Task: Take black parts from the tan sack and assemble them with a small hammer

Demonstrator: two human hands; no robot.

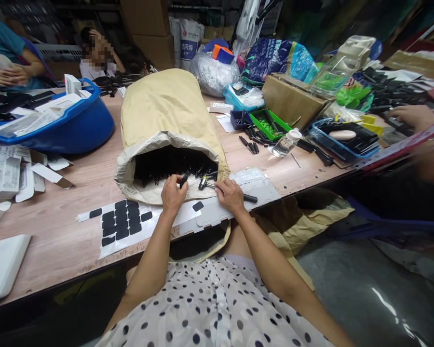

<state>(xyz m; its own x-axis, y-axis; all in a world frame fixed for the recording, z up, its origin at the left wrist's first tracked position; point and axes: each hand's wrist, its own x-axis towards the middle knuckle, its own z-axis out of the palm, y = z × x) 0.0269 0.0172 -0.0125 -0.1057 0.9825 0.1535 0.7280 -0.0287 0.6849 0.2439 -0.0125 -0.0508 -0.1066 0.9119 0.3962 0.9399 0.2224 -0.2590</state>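
Gripping a small black part [183,180] in the bent fingers of the left hand [172,194], tilted and jutting past the fingertips toward the far right, at the open mouth of a tan sack [166,106] on the tabletop [88,176]. Clasping a small hammer [203,183] by its shaft in the fingers of the right hand [230,193], with its head left of the fingertips, between both hands, and its black grip extending right. Working beside a sheet of black patches [121,220].
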